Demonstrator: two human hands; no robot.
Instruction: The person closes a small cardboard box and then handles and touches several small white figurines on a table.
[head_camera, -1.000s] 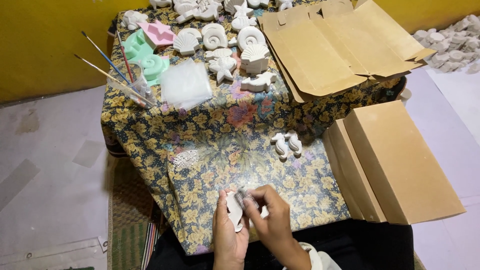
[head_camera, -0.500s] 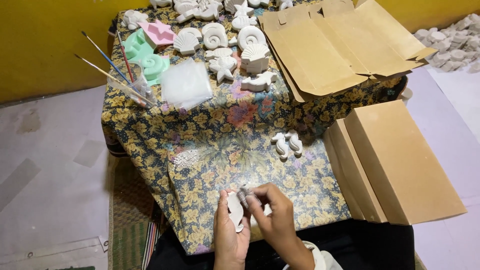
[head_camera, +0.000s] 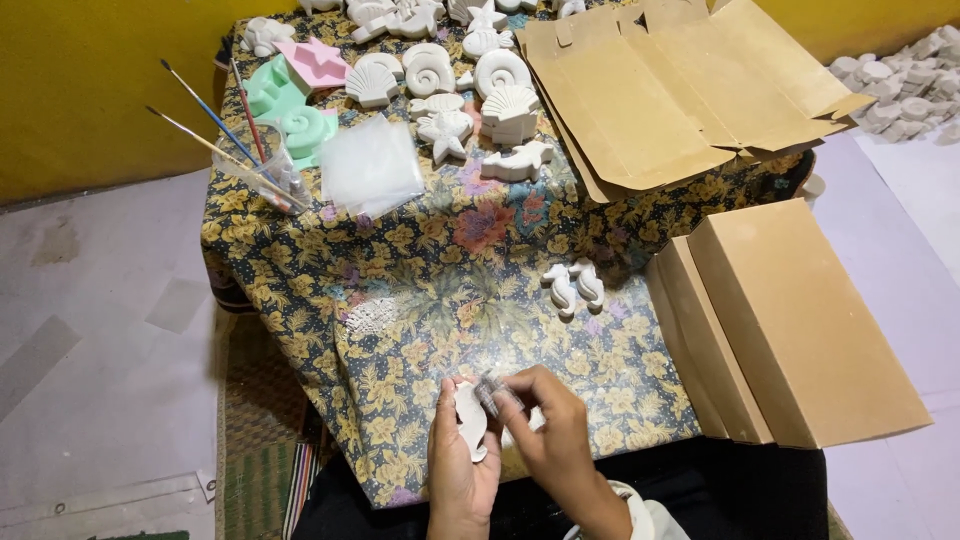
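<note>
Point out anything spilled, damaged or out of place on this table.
A patch of white powder lies spilled on the floral cloth, left of the two loose seahorse casts. Nothing looks broken. The left hand holds another white cast; the right hand works on it.

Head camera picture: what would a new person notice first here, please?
Probably the flowered cloth covering the table, with many white plaster shells and starfish at its far edge. Near the bottom, the left hand holds a white seahorse figure, and the right hand presses a small grey tool against it. On the right, flattened cardboard boxes stand out; two more seahorse figures lie mid-table.
</note>
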